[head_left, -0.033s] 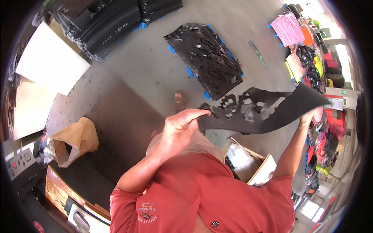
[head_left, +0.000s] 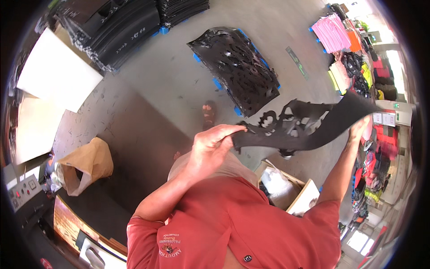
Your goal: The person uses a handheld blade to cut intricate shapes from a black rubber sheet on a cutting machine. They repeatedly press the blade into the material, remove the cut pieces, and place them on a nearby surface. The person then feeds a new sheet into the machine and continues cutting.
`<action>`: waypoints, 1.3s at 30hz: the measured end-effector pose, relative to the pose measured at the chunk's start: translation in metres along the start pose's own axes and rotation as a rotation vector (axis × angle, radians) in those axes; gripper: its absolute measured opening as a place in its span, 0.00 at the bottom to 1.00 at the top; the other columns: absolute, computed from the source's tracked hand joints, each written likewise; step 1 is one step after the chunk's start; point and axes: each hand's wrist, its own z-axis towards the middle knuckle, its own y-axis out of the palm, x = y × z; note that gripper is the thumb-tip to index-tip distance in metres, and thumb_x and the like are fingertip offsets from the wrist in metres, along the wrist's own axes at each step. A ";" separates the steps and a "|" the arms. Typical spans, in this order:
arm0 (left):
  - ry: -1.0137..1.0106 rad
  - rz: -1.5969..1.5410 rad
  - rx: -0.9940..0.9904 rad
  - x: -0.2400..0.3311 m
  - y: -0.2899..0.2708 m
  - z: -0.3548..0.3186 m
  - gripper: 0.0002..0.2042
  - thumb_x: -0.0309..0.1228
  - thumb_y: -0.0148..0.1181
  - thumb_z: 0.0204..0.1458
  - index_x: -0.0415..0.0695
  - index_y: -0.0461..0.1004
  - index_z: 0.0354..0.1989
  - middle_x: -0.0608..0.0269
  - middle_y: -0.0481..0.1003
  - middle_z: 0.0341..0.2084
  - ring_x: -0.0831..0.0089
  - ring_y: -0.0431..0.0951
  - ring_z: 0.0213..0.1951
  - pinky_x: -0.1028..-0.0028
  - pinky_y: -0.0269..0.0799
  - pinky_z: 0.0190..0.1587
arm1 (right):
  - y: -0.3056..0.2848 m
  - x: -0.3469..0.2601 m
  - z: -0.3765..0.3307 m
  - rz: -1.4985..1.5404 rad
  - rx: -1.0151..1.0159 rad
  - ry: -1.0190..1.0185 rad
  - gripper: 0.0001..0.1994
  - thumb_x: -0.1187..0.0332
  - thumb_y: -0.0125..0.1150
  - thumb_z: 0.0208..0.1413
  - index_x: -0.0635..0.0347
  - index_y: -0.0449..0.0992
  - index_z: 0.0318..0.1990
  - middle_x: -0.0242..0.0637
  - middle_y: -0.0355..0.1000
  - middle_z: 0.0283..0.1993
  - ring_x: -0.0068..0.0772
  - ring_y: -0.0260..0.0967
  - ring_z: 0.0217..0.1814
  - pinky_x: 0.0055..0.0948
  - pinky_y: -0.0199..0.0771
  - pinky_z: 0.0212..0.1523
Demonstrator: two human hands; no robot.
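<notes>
A thin, bendy black sheet with cut-out holes (head_left: 309, 140) hangs in a curve between my two hands, in front of my body. My left hand (head_left: 211, 149) pinches its left end between thumb and fingers. The right hand (head_left: 359, 127), arm stretched out, grips the far right end; its fingers are partly hidden by the sheet and blurred. Beyond it on the floor, a pile of similar black cut-out sheets (head_left: 235, 67) lies on a blue pallet (head_left: 218, 84).
Stacks of black sheets (head_left: 127, 38) stand at the far left. Nearer are white boards (head_left: 60, 74), an open brown paper sack (head_left: 96, 161) and a control panel (head_left: 24, 193). A box with clear plastic (head_left: 280, 184) sits beside me. Pink sheets (head_left: 331, 33) are piled at right.
The sheet has flexed and swung between my hands, its holed edge shifting shape. Both hands keep their hold, and the right one has risen slightly.
</notes>
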 end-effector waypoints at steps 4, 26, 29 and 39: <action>-0.128 -0.351 0.055 -0.029 0.023 0.095 0.13 0.18 0.54 0.71 0.38 0.81 0.59 0.60 0.83 0.51 0.72 0.83 0.50 0.69 0.81 0.53 | 0.046 0.019 0.128 -0.100 -0.033 0.042 0.12 0.65 0.60 0.74 0.67 0.83 0.47 0.30 0.78 0.39 0.20 0.72 0.41 0.27 0.74 0.47; -1.128 0.010 0.864 -0.260 -0.176 0.200 0.17 0.38 0.61 0.70 0.36 0.79 0.57 0.57 0.84 0.46 0.71 0.85 0.39 0.72 0.84 0.40 | 0.432 0.198 -0.054 -0.032 -1.311 0.478 0.19 0.52 0.58 0.67 0.61 0.82 0.44 0.53 0.82 0.47 0.60 0.79 0.54 0.53 0.78 0.52; -1.130 0.016 0.962 -0.260 -0.202 0.171 0.16 0.38 0.61 0.69 0.37 0.80 0.55 0.57 0.84 0.43 0.71 0.84 0.35 0.72 0.82 0.35 | 0.416 0.176 -0.125 -0.003 -1.274 0.560 0.19 0.51 0.63 0.67 0.60 0.78 0.35 0.50 0.75 0.29 0.41 0.65 0.30 0.49 0.73 0.37; -0.300 0.958 0.388 -0.247 -0.361 0.381 0.17 0.39 0.62 0.68 0.37 0.81 0.54 0.53 0.87 0.38 0.65 0.89 0.37 0.67 0.83 0.43 | 0.616 0.046 0.064 0.122 -0.895 0.502 0.12 0.62 0.65 0.63 0.63 0.85 0.41 0.36 0.81 0.30 0.28 0.77 0.32 0.36 0.79 0.38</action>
